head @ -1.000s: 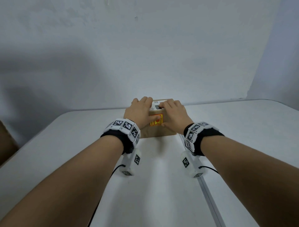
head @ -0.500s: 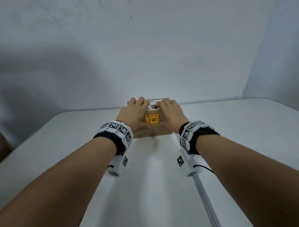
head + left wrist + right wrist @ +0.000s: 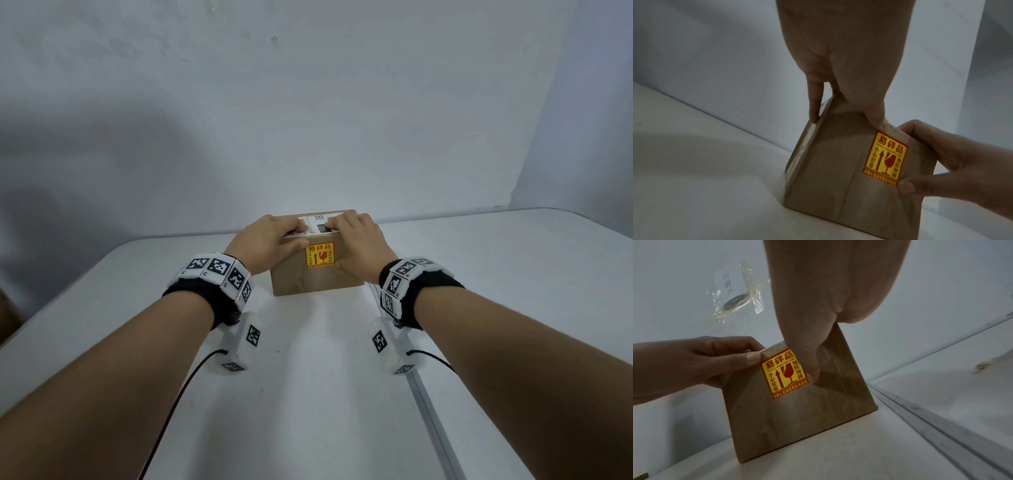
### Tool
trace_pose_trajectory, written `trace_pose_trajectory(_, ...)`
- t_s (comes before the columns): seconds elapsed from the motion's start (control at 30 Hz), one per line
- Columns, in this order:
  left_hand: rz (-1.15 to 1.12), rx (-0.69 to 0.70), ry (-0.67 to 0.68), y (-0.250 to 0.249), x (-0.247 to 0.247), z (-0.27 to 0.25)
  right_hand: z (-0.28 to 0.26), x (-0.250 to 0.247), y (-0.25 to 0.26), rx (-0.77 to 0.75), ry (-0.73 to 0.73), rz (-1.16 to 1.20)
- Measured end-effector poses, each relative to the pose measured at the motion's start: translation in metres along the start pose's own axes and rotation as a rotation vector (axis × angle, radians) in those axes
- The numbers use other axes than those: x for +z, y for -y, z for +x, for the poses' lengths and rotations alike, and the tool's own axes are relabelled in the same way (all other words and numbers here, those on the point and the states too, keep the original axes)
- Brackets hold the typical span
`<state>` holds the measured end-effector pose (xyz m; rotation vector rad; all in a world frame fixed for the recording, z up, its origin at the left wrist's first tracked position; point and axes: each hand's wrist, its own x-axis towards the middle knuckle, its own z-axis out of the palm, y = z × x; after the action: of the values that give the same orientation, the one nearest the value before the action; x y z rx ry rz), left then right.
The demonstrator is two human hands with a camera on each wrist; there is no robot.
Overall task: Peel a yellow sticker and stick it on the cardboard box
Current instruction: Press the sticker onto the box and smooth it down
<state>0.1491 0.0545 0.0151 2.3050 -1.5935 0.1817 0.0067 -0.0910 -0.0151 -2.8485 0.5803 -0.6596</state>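
A small brown cardboard box [image 3: 318, 282] stands on the white table, with a white shipping label [image 3: 313, 224] on its top. A yellow sticker [image 3: 320, 255] with red print lies flat on its near face. My left hand [image 3: 274, 236] grips the box's left side, fingers over the top and thumb on the near face beside the sticker's upper left corner [image 3: 879, 134]. My right hand [image 3: 356, 240] grips the right side, its thumb [image 3: 810, 368] pressing at the sticker's right edge. The sticker [image 3: 784, 373] shows in full between the two thumbs.
The white table [image 3: 308, 394] stretches toward me, with a metal seam [image 3: 431, 411] running along its right part. A plain wall stands just behind the box. A paper note and a round dark thing are taped to the wall [image 3: 735, 296]. A brown object [image 3: 7, 318] sits at the far left.
Both thumbs have slid outward from the sticker's face to its edges, so the whole sticker now shows. The box has stayed in place under both hands.
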Motion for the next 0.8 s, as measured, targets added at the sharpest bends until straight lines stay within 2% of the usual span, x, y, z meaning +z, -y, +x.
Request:
trace_pose_trajectory(0.3, -0.164, 0.005, -0.016, 0.003, -0.003, -0.001, -0.006, -0.015, 0.002, -0.031, 0.065, 0.07)
trace_pose_trajectory(0.4, -0.194, -0.017, 0.044, 0.005, 0.001, -0.004, -0.005, -0.022, 0.0, -0.059, 0.127, 0.105)
trace_pose_trajectory(0.47, -0.18, -0.061, 0.1, 0.009, 0.0, -0.004, -0.005, -0.025, -0.002, -0.039, 0.099, 0.2)
trace_pose_trajectory(0.6, -0.276, -0.127, 0.133, 0.006, -0.006, -0.004, -0.011, -0.029, -0.014, 0.181, -0.162, 0.367)
trace_pose_trajectory(0.67, -0.355, -0.135, 0.145, 0.006, -0.006, -0.007, -0.014, -0.031, -0.022, 0.346, -0.092, 0.417)
trace_pose_trajectory(0.73, -0.358, -0.161, 0.131, 0.009, -0.005, -0.007, -0.015, -0.031, -0.028, 0.489, 0.067, 0.453)
trace_pose_trajectory(0.8, -0.323, -0.172, 0.138, 0.01, -0.006, -0.007, -0.015, -0.03, -0.027, 0.537, 0.129, 0.512)
